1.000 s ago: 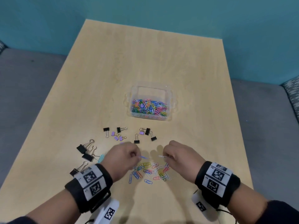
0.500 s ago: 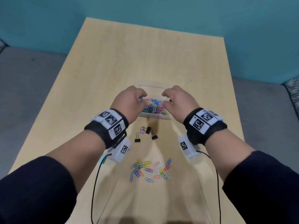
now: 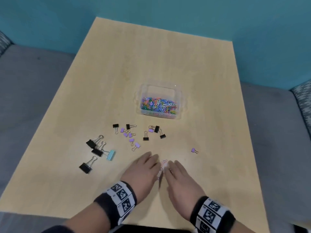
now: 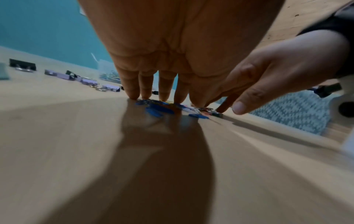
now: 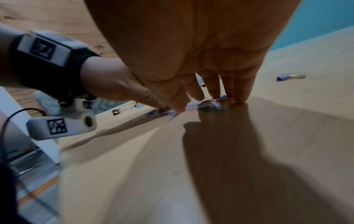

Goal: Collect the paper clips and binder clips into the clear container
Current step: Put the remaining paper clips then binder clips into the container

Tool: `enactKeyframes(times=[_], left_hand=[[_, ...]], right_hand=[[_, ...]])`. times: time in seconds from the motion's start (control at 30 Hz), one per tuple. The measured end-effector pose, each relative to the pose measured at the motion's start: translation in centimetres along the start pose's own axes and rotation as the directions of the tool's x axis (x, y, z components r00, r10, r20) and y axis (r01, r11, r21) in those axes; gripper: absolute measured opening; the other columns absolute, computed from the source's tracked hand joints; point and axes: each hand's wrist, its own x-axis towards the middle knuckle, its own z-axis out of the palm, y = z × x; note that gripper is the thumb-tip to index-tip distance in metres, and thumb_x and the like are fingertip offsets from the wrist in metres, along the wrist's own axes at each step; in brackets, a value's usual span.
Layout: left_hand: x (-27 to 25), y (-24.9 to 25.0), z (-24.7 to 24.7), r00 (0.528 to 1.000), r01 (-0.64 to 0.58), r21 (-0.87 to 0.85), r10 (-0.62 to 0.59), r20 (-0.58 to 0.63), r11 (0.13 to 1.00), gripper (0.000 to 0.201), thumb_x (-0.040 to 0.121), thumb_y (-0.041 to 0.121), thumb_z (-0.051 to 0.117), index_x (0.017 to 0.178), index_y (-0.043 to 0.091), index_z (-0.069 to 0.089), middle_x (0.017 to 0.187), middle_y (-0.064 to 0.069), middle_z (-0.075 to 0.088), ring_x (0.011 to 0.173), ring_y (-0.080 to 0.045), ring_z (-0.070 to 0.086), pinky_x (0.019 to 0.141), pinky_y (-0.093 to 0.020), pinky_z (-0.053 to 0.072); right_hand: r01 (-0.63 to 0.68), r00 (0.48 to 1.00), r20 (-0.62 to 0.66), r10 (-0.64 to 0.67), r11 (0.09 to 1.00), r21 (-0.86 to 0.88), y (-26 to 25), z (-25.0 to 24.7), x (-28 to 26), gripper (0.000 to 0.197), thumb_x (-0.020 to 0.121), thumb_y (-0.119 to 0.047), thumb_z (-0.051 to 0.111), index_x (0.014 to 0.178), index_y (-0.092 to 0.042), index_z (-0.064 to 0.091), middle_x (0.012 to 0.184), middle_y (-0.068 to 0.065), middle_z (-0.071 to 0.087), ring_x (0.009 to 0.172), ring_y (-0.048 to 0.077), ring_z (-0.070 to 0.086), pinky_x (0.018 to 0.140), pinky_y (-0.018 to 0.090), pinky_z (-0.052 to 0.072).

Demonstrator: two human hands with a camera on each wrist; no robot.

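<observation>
A: Which step is being shown?

B: The left hand and right hand are lying on the wooden table, fingers extended, tips on the surface either side of a small heap of coloured paper clips. Neither hand is gripping anything yet; they are flanking the heap, apparently raking it together.

A: And the destination?

B: The clear container is standing farther up the table, already holding many paper clips. Black binder clips, lilac binder clips and one light-blue binder clip are lying loose between it and the hands.

A: What is the next move calling for?

B: Probably closing the fingers under the heap, since flat wire clips are hard to lift, then carrying them over the container.
</observation>
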Motion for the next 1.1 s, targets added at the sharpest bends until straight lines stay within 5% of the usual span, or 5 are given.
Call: enactKeyframes(times=[0.3,0.53,0.7,0.83,1.1], left_hand=[[-6.0,-1.6,-0.6,0.998,0.027,0.042,-0.025,-0.051,0.999,0.013,0.077,0.026,0.047,0.066,0.022,0.053,0.076,0.001,0.051,0.066,-0.023,0.046,0.05,-0.036,0.048],[-3.4,0.1,-0.1,0.979,0.161,-0.146,-0.177,-0.104,0.976,0.007,0.08,0.025,0.053,0.079,0.019,0.057,0.092,0.001,0.051,0.077,-0.023,0.048,0.064,-0.036,0.048],[-3.1,0.3,-0.8,0.913,0.378,-0.295,-0.405,-0.037,0.878,0.061,0.076,0.045,0.068,0.127,0.024,0.041,0.111,0.002,0.04,0.093,-0.017,0.032,0.082,-0.03,0.038],[-1.8,1.3,-0.5,0.93,0.35,-0.23,-0.366,-0.03,0.908,0.073,0.076,0.044,0.067,0.138,0.027,0.031,0.117,0.003,0.036,0.099,-0.017,0.029,0.087,-0.027,0.035],[0.7,1.0,0.1,0.936,0.316,-0.224,-0.341,-0.085,0.922,0.029,0.086,0.02,0.056,0.114,0.025,0.055,0.103,0.001,0.041,0.089,-0.018,0.036,0.077,-0.032,0.044]], right_hand=[[0.16,0.984,0.102,-0.144,0.972,-0.174,4.1,-1.3,-3.8,0.025,0.055,-0.014,0.062,0.075,-0.019,0.048,0.082,0.004,0.052,0.071,0.026,0.046,0.05,0.033,0.034],[0.203,0.977,-0.044,-0.208,0.974,-0.105,0.9,-1.3,-0.3,0.037,0.061,-0.015,0.061,0.093,-0.021,0.043,0.092,0.004,0.057,0.078,0.026,0.052,0.055,0.033,0.045],[-0.295,0.952,0.004,0.306,0.914,0.28,0.6,-1.4,-0.4,0.048,0.081,-0.033,0.06,0.123,-0.024,0.038,0.111,0.003,0.039,0.097,0.027,0.047,0.078,0.036,0.047],[-0.321,0.94,0.002,0.342,0.878,0.354,-0.4,-0.6,0.8,0.085,0.077,-0.042,0.068,0.142,-0.03,0.015,0.121,0.0,0.031,0.105,0.023,0.037,0.09,0.033,0.042],[-0.163,0.98,-0.075,0.184,0.961,0.225,-1.3,-0.5,4.3,0.034,0.085,-0.009,0.05,0.117,-0.02,0.043,0.115,0.005,0.038,0.094,0.026,0.04,0.075,0.036,0.044]])
